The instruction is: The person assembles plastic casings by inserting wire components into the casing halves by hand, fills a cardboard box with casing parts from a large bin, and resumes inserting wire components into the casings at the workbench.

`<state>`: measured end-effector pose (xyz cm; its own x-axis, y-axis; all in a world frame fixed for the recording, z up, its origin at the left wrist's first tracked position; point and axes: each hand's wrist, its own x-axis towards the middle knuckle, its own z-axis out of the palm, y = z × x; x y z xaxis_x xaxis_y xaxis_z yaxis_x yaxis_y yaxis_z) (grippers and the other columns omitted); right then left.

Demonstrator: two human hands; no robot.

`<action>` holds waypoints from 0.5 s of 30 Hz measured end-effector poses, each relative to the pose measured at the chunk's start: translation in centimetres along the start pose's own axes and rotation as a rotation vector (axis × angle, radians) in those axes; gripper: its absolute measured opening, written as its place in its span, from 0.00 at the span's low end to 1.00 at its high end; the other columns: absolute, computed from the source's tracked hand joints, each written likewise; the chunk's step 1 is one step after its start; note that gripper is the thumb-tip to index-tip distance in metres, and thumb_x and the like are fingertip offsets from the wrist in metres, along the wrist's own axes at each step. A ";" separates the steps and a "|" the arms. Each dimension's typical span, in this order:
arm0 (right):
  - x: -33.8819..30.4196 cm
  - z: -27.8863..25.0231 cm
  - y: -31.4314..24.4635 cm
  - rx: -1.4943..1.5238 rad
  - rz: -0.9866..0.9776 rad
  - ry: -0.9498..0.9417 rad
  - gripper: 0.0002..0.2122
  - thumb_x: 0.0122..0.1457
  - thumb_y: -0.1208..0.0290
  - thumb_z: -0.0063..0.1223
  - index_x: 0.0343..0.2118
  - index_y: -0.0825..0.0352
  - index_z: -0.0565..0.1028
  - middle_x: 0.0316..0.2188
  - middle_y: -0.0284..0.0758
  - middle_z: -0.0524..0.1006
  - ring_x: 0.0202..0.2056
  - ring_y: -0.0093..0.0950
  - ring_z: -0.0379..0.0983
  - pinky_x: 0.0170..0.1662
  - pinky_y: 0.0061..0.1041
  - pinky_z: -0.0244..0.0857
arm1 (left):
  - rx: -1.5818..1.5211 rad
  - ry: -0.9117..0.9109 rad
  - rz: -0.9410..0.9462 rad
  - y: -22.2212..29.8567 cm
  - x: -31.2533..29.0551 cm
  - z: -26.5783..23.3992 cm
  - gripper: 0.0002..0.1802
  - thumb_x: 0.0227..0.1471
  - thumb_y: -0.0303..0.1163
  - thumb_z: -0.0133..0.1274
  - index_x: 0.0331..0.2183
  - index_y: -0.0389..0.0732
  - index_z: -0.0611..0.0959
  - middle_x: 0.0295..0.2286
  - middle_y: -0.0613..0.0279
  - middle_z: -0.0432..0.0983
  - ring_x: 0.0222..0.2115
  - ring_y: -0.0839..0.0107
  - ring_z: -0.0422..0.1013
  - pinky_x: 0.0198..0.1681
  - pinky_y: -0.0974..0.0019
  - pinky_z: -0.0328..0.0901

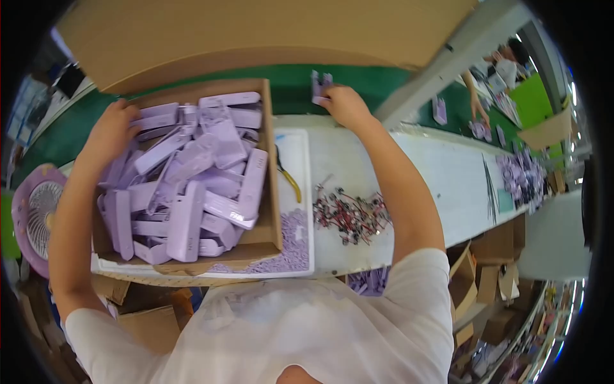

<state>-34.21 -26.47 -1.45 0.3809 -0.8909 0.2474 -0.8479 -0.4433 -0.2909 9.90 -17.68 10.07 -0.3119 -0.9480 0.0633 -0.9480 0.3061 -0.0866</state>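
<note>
A cardboard box (276, 211) full of lilac plastic casings (185, 221) stands in front of me on the left. My left hand (114, 131) is at the box's far left corner, its fingers curled in beside the casings there; what they grip is hidden. Beyond the box and to its right, my right hand (346, 105) pinches a lilac plastic casing (318, 88) over the green belt (291, 96). Closer to me, between my arms, lie a heap of small parts with red and black wires (348, 216) and pliers with yellow handles (291, 182).
A white tray (311, 243) of small lilac pieces lies under the box. A pink fan (41, 214) stands at the left. A slanted metal post (441, 67) rises at the right. Farther right are a heap of lilac parts (521, 176) and a co-worker's hand (478, 110).
</note>
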 end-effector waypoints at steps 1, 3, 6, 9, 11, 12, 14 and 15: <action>-0.2 0.5 0.3 -0.028 -0.056 -0.014 0.09 0.51 0.66 0.51 0.27 0.68 0.74 0.30 0.46 0.73 0.34 0.43 0.70 0.35 0.39 0.65 | -0.026 0.007 0.045 -0.2 0.0 0.2 0.09 0.40 0.24 0.53 0.29 0.35 0.74 0.31 0.50 0.67 0.37 0.52 0.64 0.39 0.58 0.61; -1.2 -0.9 -2.4 -0.035 0.015 0.096 0.08 0.52 0.67 0.50 0.28 0.68 0.73 0.31 0.45 0.72 0.34 0.43 0.70 0.35 0.39 0.64 | -0.088 -0.029 0.056 0.1 0.0 -0.1 0.08 0.41 0.23 0.52 0.29 0.34 0.73 0.31 0.51 0.67 0.36 0.53 0.64 0.39 0.60 0.61; -4.2 -4.1 -5.0 -0.007 -0.009 -0.032 0.07 0.51 0.70 0.49 0.29 0.68 0.72 0.31 0.42 0.71 0.33 0.42 0.69 0.36 0.37 0.64 | -0.270 -0.030 0.051 -0.7 -0.8 -0.7 0.08 0.42 0.23 0.51 0.29 0.35 0.71 0.31 0.52 0.66 0.35 0.55 0.65 0.38 0.62 0.60; -8.4 -4.4 -5.2 0.158 -0.101 -0.184 0.06 0.51 0.71 0.50 0.30 0.66 0.73 0.30 0.40 0.71 0.32 0.40 0.69 0.36 0.35 0.63 | -0.425 0.029 0.065 -0.1 -1.6 -2.7 0.06 0.45 0.22 0.49 0.29 0.35 0.69 0.32 0.56 0.64 0.33 0.65 0.64 0.37 0.71 0.59; -11.0 -4.7 -5.9 0.118 -0.092 -0.324 0.06 0.49 0.73 0.52 0.31 0.65 0.73 0.29 0.39 0.70 0.33 0.39 0.69 0.36 0.35 0.63 | -0.630 0.085 0.022 0.3 -2.7 -3.7 0.07 0.47 0.23 0.48 0.32 0.37 0.69 0.36 0.62 0.64 0.36 0.72 0.64 0.41 0.74 0.58; -11.6 -4.7 -6.2 0.118 -0.088 -0.325 0.06 0.49 0.73 0.52 0.31 0.65 0.73 0.29 0.39 0.70 0.33 0.39 0.69 0.36 0.35 0.63 | -0.715 0.125 0.019 0.2 -3.2 -4.1 0.08 0.48 0.23 0.48 0.34 0.37 0.69 0.37 0.64 0.64 0.37 0.74 0.63 0.42 0.73 0.58; -12.4 -4.7 -6.4 0.148 -0.117 -0.355 0.08 0.47 0.74 0.54 0.33 0.64 0.74 0.30 0.38 0.69 0.32 0.38 0.69 0.36 0.34 0.63 | -0.711 0.137 0.056 0.7 -4.0 -5.2 0.15 0.48 0.27 0.49 0.41 0.37 0.70 0.41 0.62 0.66 0.42 0.72 0.64 0.46 0.72 0.57; -12.7 -4.5 -6.4 0.147 -0.112 -0.359 0.08 0.47 0.74 0.54 0.33 0.64 0.74 0.30 0.38 0.69 0.32 0.38 0.69 0.36 0.34 0.63 | -0.769 0.207 0.027 1.7 -4.3 -5.6 0.20 0.48 0.30 0.50 0.44 0.37 0.68 0.42 0.59 0.66 0.44 0.70 0.63 0.48 0.72 0.56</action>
<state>-35.22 -11.88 1.44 0.5942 -0.8030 -0.0456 -0.7422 -0.5256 -0.4157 9.28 -12.62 15.20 -0.2693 -0.9270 0.2610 -0.6941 0.3747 0.6147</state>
